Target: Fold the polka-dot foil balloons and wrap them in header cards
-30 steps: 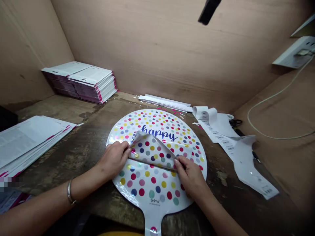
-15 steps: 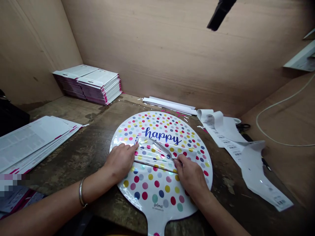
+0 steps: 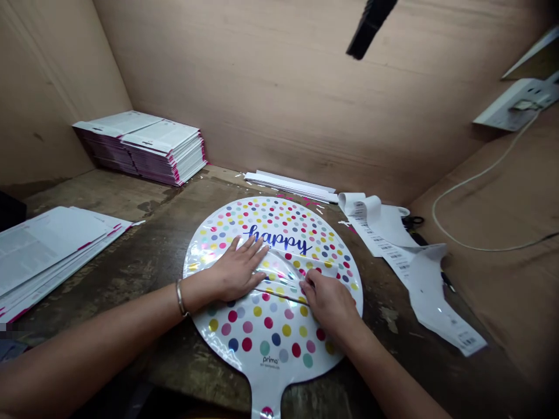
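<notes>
A round foil balloon (image 3: 266, 331) with multicoloured polka dots and blue "happy" lettering lies flat on the worn wooden table (image 3: 109, 201), its tab towards me. A crease runs across its middle, with a flattened foil fold lying above the crease. My left hand (image 3: 238, 270) rests palm-down on that fold, fingers spread. My right hand (image 3: 329, 302) sits at the fold's right end, its fingers curled and pinching the foil at the crease. The fold's right end is partly hidden under that hand.
Stacked pink-edged packets (image 3: 148, 148) stand at the back left, with a paper stack (image 3: 52, 250) at the left. Barcode label strips (image 3: 393, 250), scissors (image 3: 413, 221) and white strips (image 3: 290, 186) lie beyond the balloon. Cardboard walls surround the table, and a white cable (image 3: 476, 218) runs at the right.
The raised foil flap is now pressed flat against the balloon. My left hand has slid up and to the right, opening flat on the fold. My right hand has moved slightly left.
</notes>
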Demonstrator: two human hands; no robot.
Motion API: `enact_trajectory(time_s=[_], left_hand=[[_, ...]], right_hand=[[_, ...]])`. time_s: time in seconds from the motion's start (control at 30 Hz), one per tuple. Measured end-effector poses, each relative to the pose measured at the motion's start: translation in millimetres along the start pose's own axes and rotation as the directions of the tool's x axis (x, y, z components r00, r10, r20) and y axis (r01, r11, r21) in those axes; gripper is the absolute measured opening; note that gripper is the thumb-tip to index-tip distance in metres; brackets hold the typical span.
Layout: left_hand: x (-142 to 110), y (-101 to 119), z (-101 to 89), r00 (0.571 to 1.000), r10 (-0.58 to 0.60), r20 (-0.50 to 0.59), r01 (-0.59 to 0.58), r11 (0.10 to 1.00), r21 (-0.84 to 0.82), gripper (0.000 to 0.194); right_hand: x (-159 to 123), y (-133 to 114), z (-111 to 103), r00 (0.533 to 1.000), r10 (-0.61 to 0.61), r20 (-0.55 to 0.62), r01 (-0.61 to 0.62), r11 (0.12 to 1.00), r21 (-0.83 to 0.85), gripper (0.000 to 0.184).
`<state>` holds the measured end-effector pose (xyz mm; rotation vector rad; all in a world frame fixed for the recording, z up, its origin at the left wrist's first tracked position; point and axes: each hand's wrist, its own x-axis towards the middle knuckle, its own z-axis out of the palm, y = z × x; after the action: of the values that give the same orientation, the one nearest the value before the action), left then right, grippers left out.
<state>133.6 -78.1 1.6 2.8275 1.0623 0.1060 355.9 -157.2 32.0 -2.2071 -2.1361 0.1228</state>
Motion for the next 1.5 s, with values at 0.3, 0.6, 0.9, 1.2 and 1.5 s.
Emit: enact_trajectory(time_s=[0.3,0.6,0.9,1.2,1.5], left_hand=[[-2,-2,8.0,0.999,-0.042,0.016,0.043,0.999,-0.015,0.062],[0,4,-1.0,0.994,-0.085,0.075,0.088,0.995,-0.042,0.063],[-2,1,-1.2,0.997,-0.042,0.063,0.044,0.999,-0.026,0.063],[-16,14,-10.7,0.965,0.109,-0.239,-0.127,0.990,-0.060,0.063],[-35,20,-13.1,0.942,0.263,-0.211,-0.325,0.875,-0.359,0.075]], right_hand=[[-32,-17,25,0.894,-0.443,0.062,0.432,0.892,0.134,0.064],[-2,40,-14,0.940,-0.199,-0.278,0.244,0.960,0.138,0.032],[120,-32,-18,0.946,-0.114,0.303,0.011,0.947,0.321,0.023],[88,-22,-17,0.912,0.001,0.410,-0.272,0.751,0.602,0.020],[35,-17,9,0.874,0.163,0.458,-0.473,0.505,0.722,0.016]])
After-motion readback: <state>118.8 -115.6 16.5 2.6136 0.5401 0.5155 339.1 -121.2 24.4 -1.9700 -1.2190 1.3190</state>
